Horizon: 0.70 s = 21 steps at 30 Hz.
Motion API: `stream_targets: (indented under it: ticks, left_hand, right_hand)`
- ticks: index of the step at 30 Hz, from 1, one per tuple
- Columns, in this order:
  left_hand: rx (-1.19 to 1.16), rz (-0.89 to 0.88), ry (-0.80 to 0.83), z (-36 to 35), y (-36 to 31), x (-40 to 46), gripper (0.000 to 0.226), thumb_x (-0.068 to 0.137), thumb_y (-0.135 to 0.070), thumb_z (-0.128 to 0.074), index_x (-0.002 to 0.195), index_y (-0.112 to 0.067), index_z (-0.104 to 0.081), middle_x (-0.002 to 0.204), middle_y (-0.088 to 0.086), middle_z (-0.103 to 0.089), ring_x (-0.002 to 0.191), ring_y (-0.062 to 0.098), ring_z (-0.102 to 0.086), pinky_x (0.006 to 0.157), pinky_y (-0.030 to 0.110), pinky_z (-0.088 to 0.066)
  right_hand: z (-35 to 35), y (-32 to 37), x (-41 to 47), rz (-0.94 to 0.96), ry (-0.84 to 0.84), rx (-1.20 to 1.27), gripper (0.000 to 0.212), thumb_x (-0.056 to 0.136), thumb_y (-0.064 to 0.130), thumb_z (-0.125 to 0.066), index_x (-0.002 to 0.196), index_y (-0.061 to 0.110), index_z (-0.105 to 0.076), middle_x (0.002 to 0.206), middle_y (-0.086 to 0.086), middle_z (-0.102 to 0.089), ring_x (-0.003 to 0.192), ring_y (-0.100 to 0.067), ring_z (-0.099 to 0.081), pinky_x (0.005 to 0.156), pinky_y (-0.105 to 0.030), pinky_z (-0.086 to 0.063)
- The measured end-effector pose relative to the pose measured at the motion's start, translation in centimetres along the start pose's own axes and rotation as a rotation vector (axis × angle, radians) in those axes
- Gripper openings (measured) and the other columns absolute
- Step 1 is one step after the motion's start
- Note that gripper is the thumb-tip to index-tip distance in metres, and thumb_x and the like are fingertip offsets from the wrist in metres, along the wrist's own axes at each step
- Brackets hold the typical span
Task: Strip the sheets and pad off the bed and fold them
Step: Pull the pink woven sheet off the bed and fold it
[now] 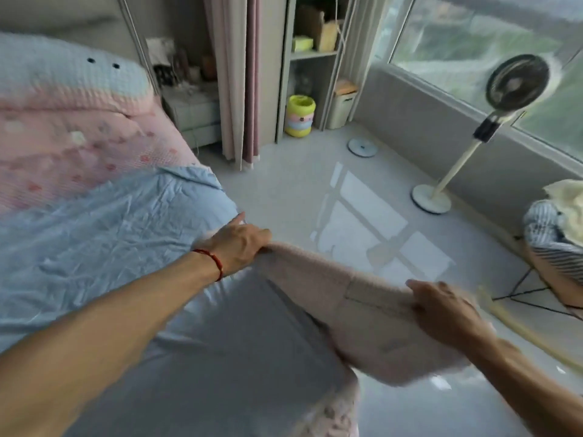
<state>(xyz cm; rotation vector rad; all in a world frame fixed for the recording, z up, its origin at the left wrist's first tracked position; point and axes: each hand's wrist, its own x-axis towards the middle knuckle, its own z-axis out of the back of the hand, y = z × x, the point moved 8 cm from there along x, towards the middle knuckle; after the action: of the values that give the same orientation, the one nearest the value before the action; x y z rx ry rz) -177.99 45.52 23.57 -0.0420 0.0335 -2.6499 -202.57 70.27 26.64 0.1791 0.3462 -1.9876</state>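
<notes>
Mid-strip: my left hand and right hand, fingers curled tight on pale pink quilted pad, edge lifted off bedside; crumpled light blue sheet on bed. Next, I reckon: haul pad clear, then fold

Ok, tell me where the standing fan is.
In the head view the standing fan is at upper right, on the floor against the low wall under the window, right of the shelf unit.

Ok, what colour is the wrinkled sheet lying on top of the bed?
Light blue, plain with no print; the head view shows the sheet clearly.
</notes>
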Motion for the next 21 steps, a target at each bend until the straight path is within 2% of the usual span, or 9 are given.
stream_targets:
  ticks: [3,6,8,9,11,13,15,17,21]
  left_hand:
    - [-0.147,-0.044,-0.270,13.9,-0.4,0.1,0.025,0.098,-0.040,-0.035,0.107,-0.023,-0.052,0.101,0.010,-0.070,0.091,0.035,-0.068,0.074,0.040,-0.051]
    - [-0.083,-0.056,-0.471,25.0,0.5,-1.9,0.052,0.094,-0.068,-0.025,0.107,-0.026,-0.053,0.089,0.008,-0.072,0.080,0.034,-0.070,0.064,0.041,-0.053]
    - [0.015,-0.110,-0.573,30.4,0.8,-4.2,0.058,0.095,-0.070,-0.024,0.105,-0.022,-0.056,0.082,0.006,-0.070,0.073,0.033,-0.070,0.059,0.040,-0.053]
    - [0.072,-0.156,-0.607,32.4,0.6,-5.6,0.059,0.097,-0.068,-0.024,0.104,-0.020,-0.058,0.080,0.004,-0.070,0.070,0.032,-0.069,0.056,0.039,-0.053]
    - [0.197,-0.227,-0.635,35.7,0.2,-8.4,0.066,0.101,-0.065,-0.019,0.100,-0.015,-0.062,0.074,0.003,-0.067,0.061,0.030,-0.067,0.051,0.035,-0.051]
    - [0.258,-0.216,-0.688,38.3,1.2,-10.8,0.070,0.101,-0.064,-0.016,0.098,-0.013,-0.064,0.070,0.005,-0.066,0.057,0.030,-0.067,0.048,0.034,-0.049]
    - [0.266,-0.118,-0.676,40.4,3.3,-13.1,0.069,0.098,-0.070,-0.018,0.102,-0.018,-0.063,0.074,0.006,-0.069,0.063,0.031,-0.069,0.053,0.037,-0.052]
    - [0.257,-0.032,-0.630,41.8,5.2,-15.5,0.061,0.098,-0.071,-0.023,0.102,-0.024,-0.061,0.077,0.001,-0.068,0.070,0.029,-0.070,0.060,0.040,-0.054]
    - [0.327,0.010,-0.607,44.9,4.6,-19.8,0.045,0.100,-0.056,-0.033,0.099,-0.022,-0.063,0.073,-0.002,-0.065,0.064,0.025,-0.066,0.058,0.037,-0.052]
  right_hand:
    - [14.7,-5.0,-1.1,0.010,-0.267,-0.059,0.018,0.080,0.029,-0.057,0.098,0.028,-0.061,0.091,0.000,-0.070,0.091,-0.029,-0.070,0.066,-0.033,-0.050]
    - [25.4,-7.8,-3.8,0.018,-0.558,-0.024,0.021,0.087,0.049,-0.059,0.097,0.032,-0.053,0.083,0.005,-0.064,0.078,-0.029,-0.068,0.064,-0.038,-0.055]
    - [28.5,-7.6,-4.6,0.104,-0.644,-0.030,0.039,0.088,0.063,-0.062,0.105,0.030,-0.049,0.081,0.005,-0.062,0.069,-0.028,-0.065,0.059,-0.038,-0.053]
    - [29.2,-6.9,-4.8,0.174,-0.666,-0.056,0.040,0.090,0.060,-0.060,0.108,0.025,-0.050,0.082,0.002,-0.065,0.065,-0.028,-0.065,0.056,-0.039,-0.054]
    - [30.8,-5.7,-5.0,0.284,-0.708,-0.061,0.028,0.096,0.041,-0.060,0.112,0.020,-0.052,0.085,-0.002,-0.069,0.063,-0.028,-0.066,0.055,-0.043,-0.056]
    - [33.4,-4.1,-4.6,0.388,-0.758,-0.020,0.023,0.095,0.031,-0.054,0.114,0.020,-0.052,0.084,-0.005,-0.069,0.062,-0.029,-0.066,0.053,-0.037,-0.054]
    - [36.4,-1.8,-4.8,0.541,-0.855,-0.051,0.043,0.089,0.040,-0.037,0.117,0.014,-0.057,0.083,-0.009,-0.072,0.058,-0.031,-0.068,0.051,-0.029,-0.046]
    - [38.2,-0.4,-4.2,0.562,-0.860,-0.082,0.059,0.088,0.050,-0.021,0.124,0.019,-0.055,0.089,-0.008,-0.072,0.066,-0.030,-0.067,0.058,-0.029,-0.045]
    - [40.5,2.1,-3.8,0.752,-0.959,0.013,0.032,0.096,0.037,-0.037,0.121,0.026,-0.054,0.088,-0.002,-0.074,0.059,-0.021,-0.064,0.052,-0.022,-0.041]
